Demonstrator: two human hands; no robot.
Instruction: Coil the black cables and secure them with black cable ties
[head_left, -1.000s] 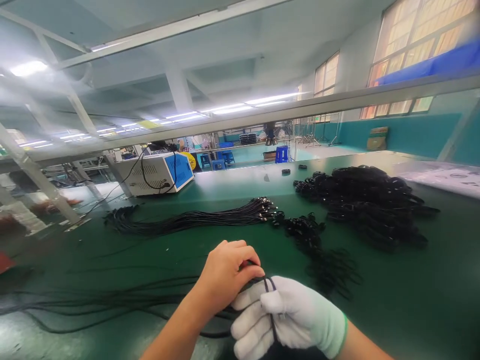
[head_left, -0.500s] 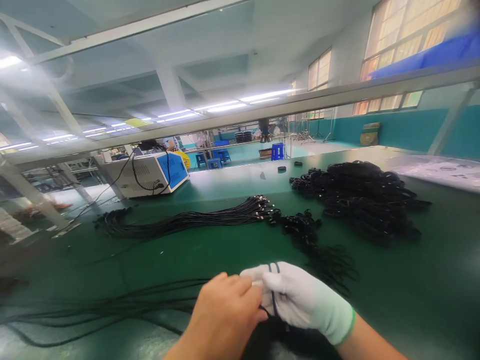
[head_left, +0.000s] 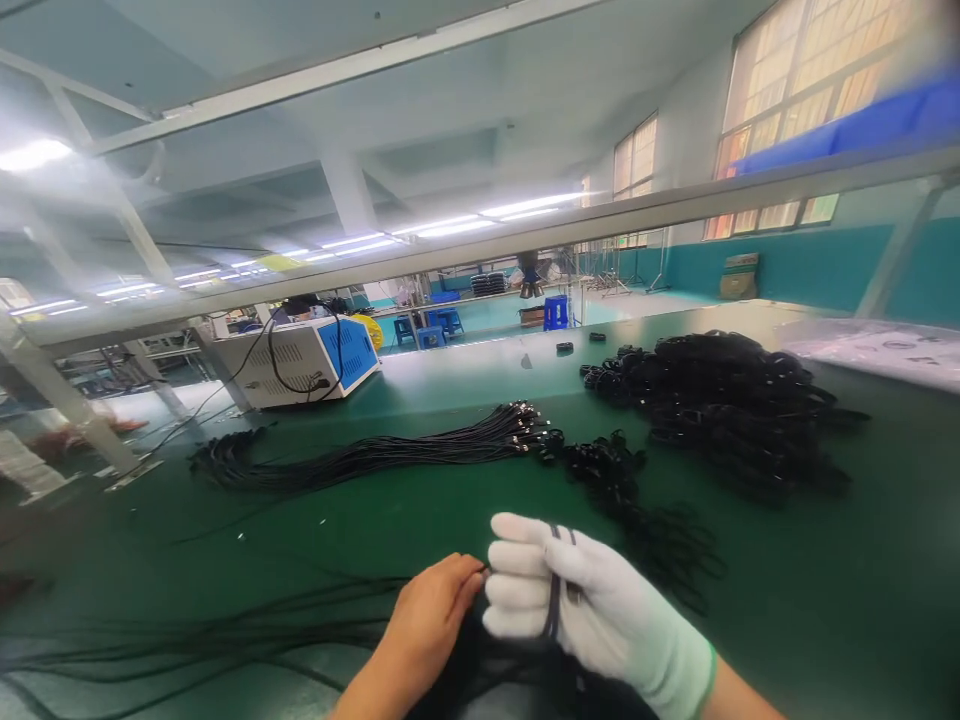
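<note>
My right hand [head_left: 592,605], in a white glove, has its fingers curled with a thin black cable [head_left: 553,600] looped across the back of the fingers. My bare left hand [head_left: 431,620] sits just left of it, fingers closed on the same black cable at the glove's fingertips. Under both hands lies a dark coil of cable. Long black cables [head_left: 187,640] trail off to the left across the green table [head_left: 450,510].
A straight bundle of black cables [head_left: 375,455] lies across the middle. Small coils [head_left: 622,480] and a big heap of coiled cables [head_left: 735,400] sit to the right. A white and blue machine [head_left: 300,360] stands at the back left. Metal frame bars run overhead.
My left hand has dropped from on top of the gloved hand down to its left side. The gloved hand has risen a little, with the cable now wound over its fingers.
</note>
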